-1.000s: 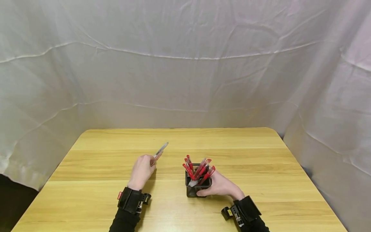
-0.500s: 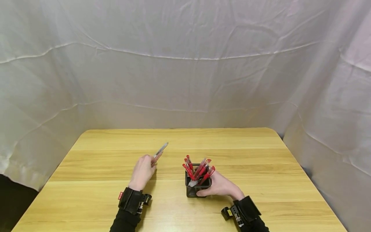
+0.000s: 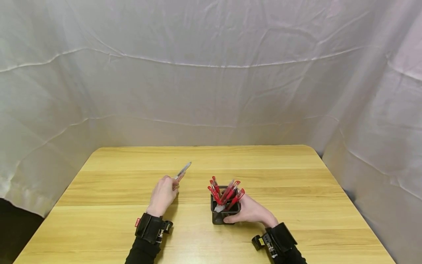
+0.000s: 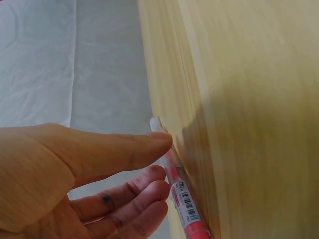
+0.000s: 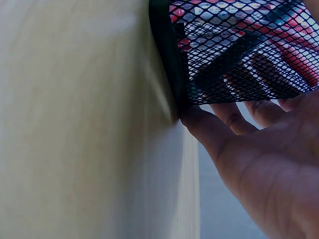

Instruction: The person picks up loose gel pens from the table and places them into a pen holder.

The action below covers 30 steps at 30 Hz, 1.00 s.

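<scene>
Left of the table's middle, my left hand (image 3: 163, 194) pinches a gel pen (image 3: 184, 169) that slants up and away to the right. Close up in the left wrist view, the clear-barrelled pen (image 4: 185, 201) shows a barcode label, red parts and a pale tip, and the thumb crosses it near that tip. My right hand (image 3: 252, 211) grips a black mesh pen holder (image 3: 218, 218) from its right side, thumb on the front. Several red pens (image 3: 234, 198) lean out of the holder. In the right wrist view, fingers (image 5: 269, 112) lie behind and below the mesh (image 5: 234, 74).
Both hands work over a light wooden table (image 3: 280, 176) with rounded far corners. Pale grey cloth (image 3: 211, 95) hangs behind and along both sides. Black wrist straps with small cameras (image 3: 258, 242) sit on both forearms.
My left hand has shifted very slightly to the right along the pen. The right hand, the pen holder and its pens stay where they were.
</scene>
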Available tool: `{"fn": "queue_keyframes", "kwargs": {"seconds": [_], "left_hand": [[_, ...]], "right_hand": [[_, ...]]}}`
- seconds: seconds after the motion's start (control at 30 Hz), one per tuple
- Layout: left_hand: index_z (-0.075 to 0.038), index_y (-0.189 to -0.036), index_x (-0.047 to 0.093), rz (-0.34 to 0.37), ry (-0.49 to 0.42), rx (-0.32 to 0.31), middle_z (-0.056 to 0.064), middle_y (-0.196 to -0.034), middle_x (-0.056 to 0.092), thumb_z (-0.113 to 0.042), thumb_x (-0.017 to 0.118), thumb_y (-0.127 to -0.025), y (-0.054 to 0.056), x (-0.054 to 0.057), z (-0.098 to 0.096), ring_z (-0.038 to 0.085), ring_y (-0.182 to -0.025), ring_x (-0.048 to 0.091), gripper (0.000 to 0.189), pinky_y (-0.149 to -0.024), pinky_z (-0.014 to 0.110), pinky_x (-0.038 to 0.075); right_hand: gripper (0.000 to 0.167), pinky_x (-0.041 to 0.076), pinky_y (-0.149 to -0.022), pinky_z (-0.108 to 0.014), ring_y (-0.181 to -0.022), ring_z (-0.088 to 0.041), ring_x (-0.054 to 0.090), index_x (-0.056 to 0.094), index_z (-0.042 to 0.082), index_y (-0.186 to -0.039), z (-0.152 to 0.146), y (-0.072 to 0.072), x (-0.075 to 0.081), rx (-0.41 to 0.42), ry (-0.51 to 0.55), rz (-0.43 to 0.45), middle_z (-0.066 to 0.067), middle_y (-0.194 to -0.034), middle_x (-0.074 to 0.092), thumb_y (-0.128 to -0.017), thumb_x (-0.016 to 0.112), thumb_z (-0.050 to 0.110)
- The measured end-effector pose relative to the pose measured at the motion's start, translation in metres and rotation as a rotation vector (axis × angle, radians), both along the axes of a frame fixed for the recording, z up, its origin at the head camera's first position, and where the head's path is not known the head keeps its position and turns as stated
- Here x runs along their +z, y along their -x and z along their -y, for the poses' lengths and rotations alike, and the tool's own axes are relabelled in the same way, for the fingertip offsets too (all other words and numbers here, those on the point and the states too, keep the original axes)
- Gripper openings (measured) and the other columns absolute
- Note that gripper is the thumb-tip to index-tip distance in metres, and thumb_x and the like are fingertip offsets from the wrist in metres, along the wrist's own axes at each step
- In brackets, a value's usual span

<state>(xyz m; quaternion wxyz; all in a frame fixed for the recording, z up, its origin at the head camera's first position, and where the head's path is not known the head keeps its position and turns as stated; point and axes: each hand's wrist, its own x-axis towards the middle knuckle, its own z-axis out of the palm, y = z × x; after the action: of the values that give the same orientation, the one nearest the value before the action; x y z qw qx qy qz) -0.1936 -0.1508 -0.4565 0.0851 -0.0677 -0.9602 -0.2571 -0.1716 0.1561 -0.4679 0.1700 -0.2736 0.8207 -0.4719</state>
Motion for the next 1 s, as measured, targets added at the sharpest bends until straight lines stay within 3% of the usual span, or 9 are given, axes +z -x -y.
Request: {"fn": "queue_keyframes", "kwargs": {"seconds": [0.23,0.5,0.7,1.0], "left_hand": [[0.000,-0.088,0.077,0.043,0.003,0.005,0.014,-0.088,0.068,0.003,0.076,-0.082,-0.0002,0.0008,0.0003,0.027,-0.081,0.065,0.007,-0.069,0.042,0.054],[0.000,-0.085,0.076,0.019,-0.005,0.020,0.017,-0.090,0.072,0.004,0.076,-0.081,-0.0001,-0.0003,0.0003,0.031,-0.085,0.068,0.006,-0.073,0.045,0.056],[-0.001,-0.085,0.075,-0.001,-0.018,0.034,0.015,-0.086,0.073,0.002,0.077,-0.081,-0.0001,-0.0009,0.0006,0.030,-0.080,0.069,0.005,-0.068,0.043,0.055],[-0.006,-0.073,0.070,0.066,-0.051,0.080,0.011,-0.078,0.071,-0.001,0.075,-0.081,-0.0008,0.0001,0.0024,0.017,-0.064,0.055,0.010,-0.054,0.028,0.041]], "right_hand": [[0.061,0.042,-0.104,-0.034,-0.119,-0.019,0.058,0.060,0.013,-0.128,-0.0005,-0.0001,-0.0003,0.004,-0.001,-0.006,-0.007,-0.127,0.063,-0.075,0.087,0.025],[0.061,0.042,-0.106,-0.034,-0.119,-0.018,0.058,0.059,0.013,-0.129,-0.0008,0.0008,-0.0012,0.021,0.016,-0.023,-0.008,-0.128,0.062,-0.076,0.086,0.024],[0.062,0.042,-0.106,-0.035,-0.121,-0.021,0.058,0.059,0.013,-0.130,-0.0011,0.0008,-0.0008,0.026,0.018,-0.029,-0.009,-0.129,0.062,-0.076,0.086,0.024],[0.061,0.043,-0.105,-0.034,-0.119,-0.018,0.059,0.059,0.015,-0.129,-0.0005,0.0006,0.0003,0.017,0.018,-0.013,-0.004,-0.127,0.062,-0.075,0.087,0.023]]}}
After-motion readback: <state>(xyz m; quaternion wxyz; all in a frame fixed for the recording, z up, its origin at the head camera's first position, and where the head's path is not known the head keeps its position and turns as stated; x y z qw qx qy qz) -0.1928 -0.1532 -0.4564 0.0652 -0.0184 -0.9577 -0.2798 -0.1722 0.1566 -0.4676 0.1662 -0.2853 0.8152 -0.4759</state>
